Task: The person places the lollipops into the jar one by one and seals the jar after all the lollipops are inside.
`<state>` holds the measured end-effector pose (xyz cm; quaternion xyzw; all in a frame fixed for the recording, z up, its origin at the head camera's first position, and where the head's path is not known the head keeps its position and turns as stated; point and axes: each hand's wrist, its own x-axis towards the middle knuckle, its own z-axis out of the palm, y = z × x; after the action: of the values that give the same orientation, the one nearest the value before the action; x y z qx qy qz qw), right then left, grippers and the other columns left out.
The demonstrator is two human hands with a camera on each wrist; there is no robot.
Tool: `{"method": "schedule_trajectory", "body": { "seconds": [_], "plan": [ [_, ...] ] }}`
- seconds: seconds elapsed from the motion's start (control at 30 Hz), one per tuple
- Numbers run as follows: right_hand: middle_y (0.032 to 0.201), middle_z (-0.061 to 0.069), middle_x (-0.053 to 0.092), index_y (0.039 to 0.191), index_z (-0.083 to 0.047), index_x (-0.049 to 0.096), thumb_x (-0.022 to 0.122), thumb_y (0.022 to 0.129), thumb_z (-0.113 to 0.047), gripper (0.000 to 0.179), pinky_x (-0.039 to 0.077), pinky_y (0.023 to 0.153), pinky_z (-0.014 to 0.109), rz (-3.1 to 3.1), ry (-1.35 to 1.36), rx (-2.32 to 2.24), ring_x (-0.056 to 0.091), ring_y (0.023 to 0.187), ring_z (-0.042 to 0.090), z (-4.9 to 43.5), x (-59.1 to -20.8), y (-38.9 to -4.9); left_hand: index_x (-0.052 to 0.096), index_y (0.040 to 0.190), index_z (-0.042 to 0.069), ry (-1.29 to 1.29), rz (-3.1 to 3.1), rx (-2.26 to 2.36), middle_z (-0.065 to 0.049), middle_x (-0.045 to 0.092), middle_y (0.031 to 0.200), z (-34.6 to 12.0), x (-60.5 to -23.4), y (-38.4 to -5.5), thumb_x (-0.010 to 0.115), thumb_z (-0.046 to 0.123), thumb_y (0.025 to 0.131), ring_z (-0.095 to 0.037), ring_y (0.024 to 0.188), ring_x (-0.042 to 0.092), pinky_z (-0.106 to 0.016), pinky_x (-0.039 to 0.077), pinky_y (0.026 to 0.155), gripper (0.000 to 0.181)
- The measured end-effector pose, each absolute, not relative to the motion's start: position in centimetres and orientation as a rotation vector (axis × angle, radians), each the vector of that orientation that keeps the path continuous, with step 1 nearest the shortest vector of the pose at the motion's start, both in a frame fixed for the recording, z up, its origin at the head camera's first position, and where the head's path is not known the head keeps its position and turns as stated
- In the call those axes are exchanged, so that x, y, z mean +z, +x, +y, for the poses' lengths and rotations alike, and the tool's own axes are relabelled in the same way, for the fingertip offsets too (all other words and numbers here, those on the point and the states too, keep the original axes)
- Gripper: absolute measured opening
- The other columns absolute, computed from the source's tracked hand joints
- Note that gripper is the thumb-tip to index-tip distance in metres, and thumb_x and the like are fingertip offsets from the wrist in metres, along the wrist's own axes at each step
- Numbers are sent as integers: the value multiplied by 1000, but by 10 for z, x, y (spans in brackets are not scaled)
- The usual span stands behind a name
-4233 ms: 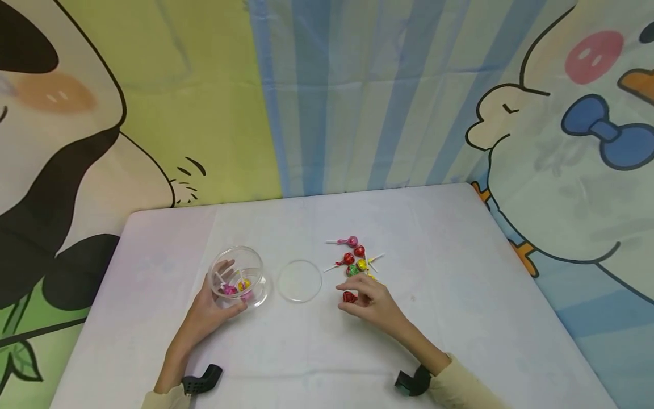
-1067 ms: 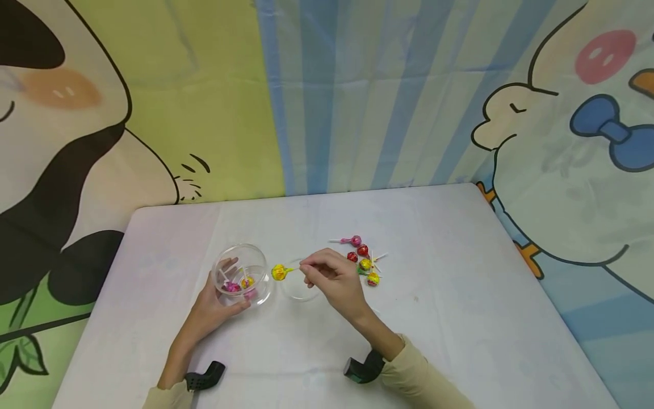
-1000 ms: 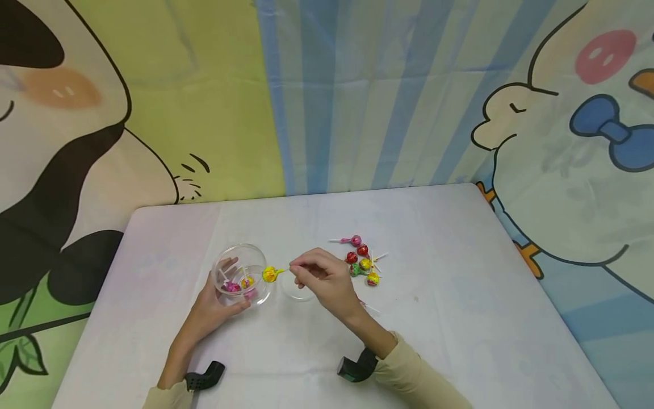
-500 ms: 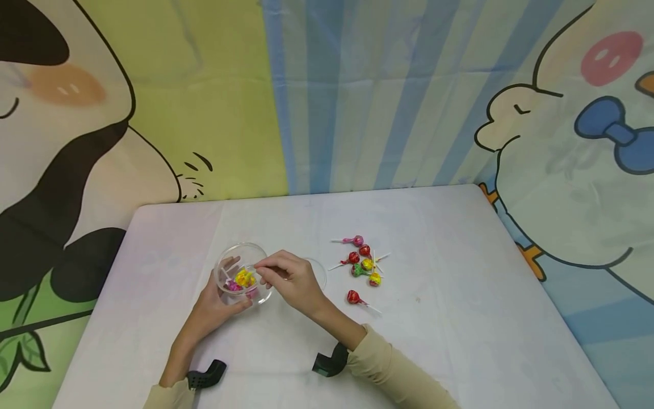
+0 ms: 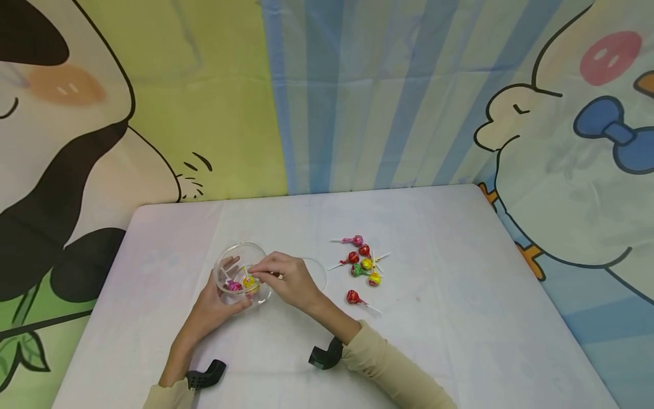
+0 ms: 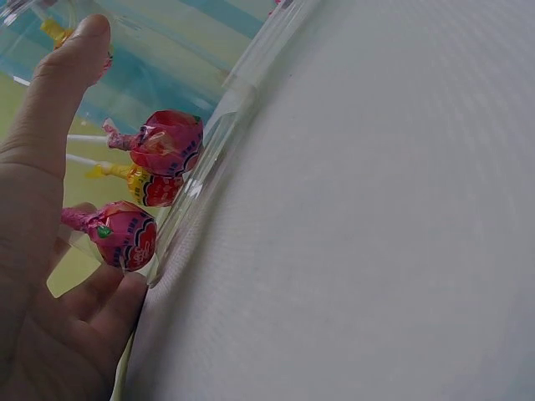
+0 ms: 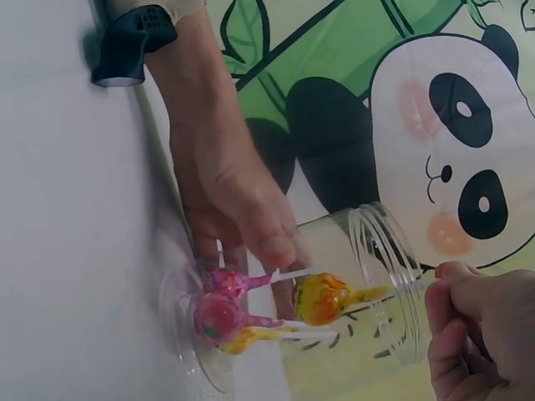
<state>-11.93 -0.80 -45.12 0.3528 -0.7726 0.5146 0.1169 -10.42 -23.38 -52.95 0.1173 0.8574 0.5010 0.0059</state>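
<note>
My left hand (image 5: pixel 214 304) holds a clear round jar (image 5: pixel 236 248) with thumb and fingers around its sides. Inside, near the jar's base, are two pink lollipops (image 6: pixel 167 144) and a yellow lollipop (image 6: pixel 155 185), their white sticks pointing toward the mouth. My right hand (image 5: pixel 290 279) is at the mouth, thumb and fingers pinching the stick of another yellow lollipop (image 7: pixel 320 299). In the right wrist view its wrapped head is inside the jar, above the others, while the fingertips stay just outside the rim.
A clear round lid (image 5: pixel 325 278) lies right of the jar, partly hidden by my right hand. Several lollipops cluster farther right, among them a pink one (image 5: pixel 357 241) and a green one (image 5: pixel 356 270). A red lollipop (image 5: pixel 353 296) lies apart, nearer me, on the white table (image 5: pixel 460 329).
My right hand has left the red lollipop by the pile and carried a yellow lollipop leftward, lowering its head into the jar. My left hand keeps holding the jar in place.
</note>
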Motion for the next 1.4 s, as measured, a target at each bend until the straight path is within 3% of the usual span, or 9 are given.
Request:
{"method": "schedule_trajectory", "body": {
  "seconds": [0.17,0.3,0.4,0.5,0.9,0.97,1.1,1.17,1.4],
  "plan": [
    [89,7,73,96,-4,77,71,85,-6,13,41,61,5,-2259,1064,1406,60,71,8,-11,-452,-121,26,149,26,354,2680,1561,-1,39,154,-235,-531,-105,87,22,70,-22,141,35,-7,23,100,100],
    [87,7,74,96,-3,77,72,85,-7,13,41,59,5,-2249,1031,1429,61,70,8,-12,-455,-123,26,149,28,347,2673,1570,0,39,153,-234,-529,-105,88,22,69,-26,139,36,-33,31,111,101],
    [85,6,75,95,-3,78,72,85,-9,13,40,58,6,-2253,986,1430,61,69,8,-14,-455,-126,27,149,28,346,2673,1579,-1,40,153,-234,-529,-106,89,21,68,-29,138,38,-59,31,107,102],
    [84,5,75,95,-5,78,72,85,-11,13,40,60,5,-2302,930,1408,64,70,9,-16,-453,-128,27,149,27,358,2663,1586,-4,39,153,-234,-529,-107,88,20,68,-34,139,36,-63,29,106,101],
    [93,-4,77,98,-16,78,71,88,-24,15,47,72,13,-2719,905,1057,70,83,8,-27,-430,-132,25,150,26,363,2648,1596,-7,38,154,-233,-525,-107,87,17,69,-34,139,37,-63,32,104,102],
    [94,-4,77,98,-17,78,71,88,-25,15,47,71,13,-2738,920,1048,70,83,8,-27,-429,-132,25,150,26,356,2660,1583,-6,39,154,-234,-525,-107,88,17,69,-32,138,38,-57,34,104,102],
    [95,-4,77,100,-18,78,70,89,-26,16,43,68,10,-2753,940,1045,70,82,7,-26,-429,-132,25,150,28,353,2686,1552,-3,39,153,-235,-527,-105,88,19,69,-27,138,39,-28,33,105,102],
    [96,-4,76,101,-18,78,69,89,-26,17,40,67,8,-2753,940,1059,69,82,7,-26,-431,-132,25,150,29,353,2692,1542,-2,39,154,-235,-528,-105,88,20,70,-27,138,39,-24,32,103,102],
    [99,1,76,104,-13,76,69,89,-22,19,41,66,6,-2644,919,1219,70,85,12,-25,-440,-131,25,150,28,363,2663,1590,-5,37,154,-234,-529,-103,88,19,69,-33,139,37,-59,31,105,103]
  ]
}}
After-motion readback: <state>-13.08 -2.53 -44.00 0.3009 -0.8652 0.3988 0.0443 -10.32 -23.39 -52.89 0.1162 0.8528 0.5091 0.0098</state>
